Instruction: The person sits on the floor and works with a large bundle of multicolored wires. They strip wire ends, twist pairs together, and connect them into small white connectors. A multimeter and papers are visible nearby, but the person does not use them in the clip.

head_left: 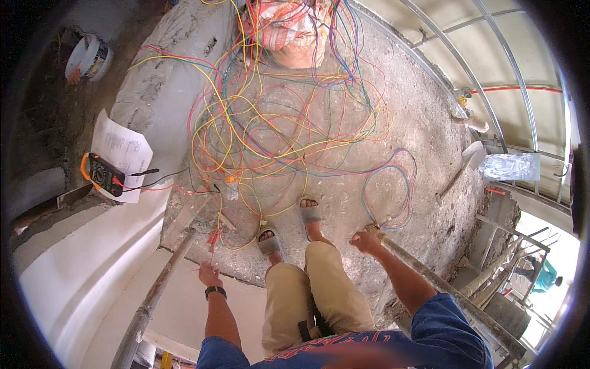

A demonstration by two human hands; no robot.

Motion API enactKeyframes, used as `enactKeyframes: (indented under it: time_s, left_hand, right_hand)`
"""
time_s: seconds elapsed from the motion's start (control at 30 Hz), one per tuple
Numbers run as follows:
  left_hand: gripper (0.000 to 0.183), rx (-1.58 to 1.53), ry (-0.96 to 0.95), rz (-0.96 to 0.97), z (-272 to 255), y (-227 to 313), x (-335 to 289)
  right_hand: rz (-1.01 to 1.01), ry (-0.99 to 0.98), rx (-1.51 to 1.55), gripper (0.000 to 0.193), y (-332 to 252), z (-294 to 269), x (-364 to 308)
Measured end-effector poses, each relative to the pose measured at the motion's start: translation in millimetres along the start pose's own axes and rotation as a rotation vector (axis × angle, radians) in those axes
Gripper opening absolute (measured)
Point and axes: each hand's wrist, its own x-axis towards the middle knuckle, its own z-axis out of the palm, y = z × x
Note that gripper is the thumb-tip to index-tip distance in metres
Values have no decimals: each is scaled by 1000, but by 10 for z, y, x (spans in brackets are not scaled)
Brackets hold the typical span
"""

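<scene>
My left hand, with a dark band at its wrist, is closed on what looks like a thin red wire at the lower left. Just beyond it, red-handled pliers or a similar red tool lie on the floor, too small to be certain. My right hand is closed beside the end of a long pole; whatever its fingers hold is hidden. Loose loops of yellow, red, green and blue wire spread over the rough floor. A smaller coil of wire lies beyond my right hand.
A multimeter with leads sits on a paper sheet on the left ledge. A sack stands at the far end. Another pole runs along the left. At right are a hammer-like tool, metal wall framing and a distant person.
</scene>
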Motion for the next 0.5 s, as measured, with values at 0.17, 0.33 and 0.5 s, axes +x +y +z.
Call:
enactKeyframes:
  time_s: [0.17,0.33,0.5]
  left_hand:
    - [48,51,-71,24,13,72,-53]
    - [38,189,-277,-57,-190,164,-446]
    - [36,569,-482,-129,-519,80,-1235]
  right_hand:
    - [-141,30,100,35,-311,313,-402]
    - [-200,252,79,30,-721,310,-754]
    - [-165,346,259,28,-616,216,-779]
